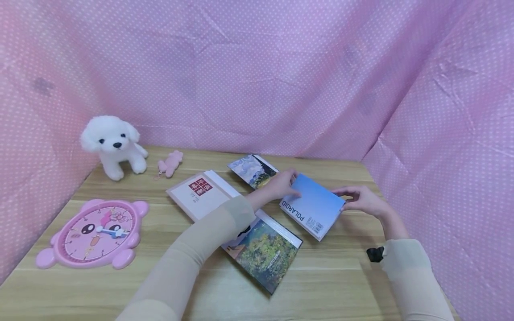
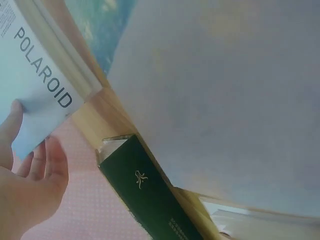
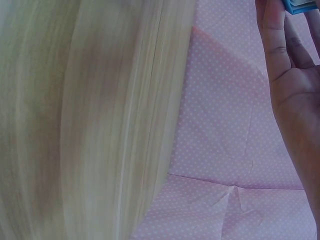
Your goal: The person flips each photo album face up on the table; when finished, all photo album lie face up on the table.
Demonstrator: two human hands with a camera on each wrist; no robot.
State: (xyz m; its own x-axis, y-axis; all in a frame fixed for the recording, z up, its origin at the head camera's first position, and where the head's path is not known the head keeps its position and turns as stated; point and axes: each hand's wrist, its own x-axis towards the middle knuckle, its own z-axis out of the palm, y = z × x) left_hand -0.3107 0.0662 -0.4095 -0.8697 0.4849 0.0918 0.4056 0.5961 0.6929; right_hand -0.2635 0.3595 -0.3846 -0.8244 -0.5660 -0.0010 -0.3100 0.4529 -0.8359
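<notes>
A blue album (image 1: 315, 203) with "POLAROID" printed on its cover is held between my two hands, tilted over the table. My left hand (image 1: 283, 185) pinches its left side; in the left wrist view the thumb (image 2: 14, 122) lies on the cover and the other fingers are behind the edge. At the opposite edge, my right hand (image 1: 365, 200) pinches the album by a corner. Only a small blue corner (image 3: 300, 7) of it shows in the right wrist view. Behind my left hand lies a painted-cover album (image 1: 250, 171), whose green spine (image 2: 145, 185) appears in the left wrist view.
A cream album (image 1: 201, 196) and a flowery photo album (image 1: 267, 256) lie under my left forearm. To the left are a pink bear-shaped clock (image 1: 96, 234), a white plush dog (image 1: 116, 147) and a small pink plush charm (image 1: 172, 163). Pink dotted cloth (image 1: 249, 76) surrounds the wooden table (image 1: 333, 285).
</notes>
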